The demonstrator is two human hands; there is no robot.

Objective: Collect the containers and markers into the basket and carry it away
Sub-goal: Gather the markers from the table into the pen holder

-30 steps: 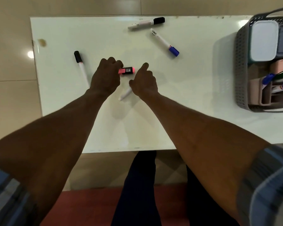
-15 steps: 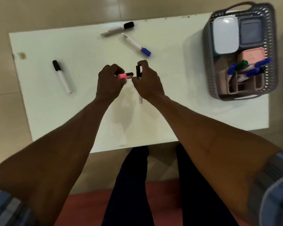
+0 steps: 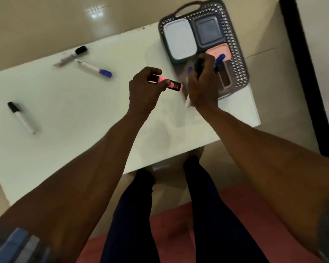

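Observation:
My left hand grips a pink highlighter above the white table, just left of the grey basket. My right hand is closed on a black-capped white marker over the basket's near-left corner. Inside the basket sit a white-lidded container, a grey container, a pink container and a blue marker. Three markers lie loose on the table: a black-capped one at the far edge, a blue-capped one beside it, and a black-capped one at the left.
The basket stands on the table's far right corner, close to the right edge. A dark vertical frame runs past the table on the right. My legs and a red mat are below the near edge.
Both hands lifted their markers off the middle of the table and carried them right, to the basket. The view swung right and tilted.

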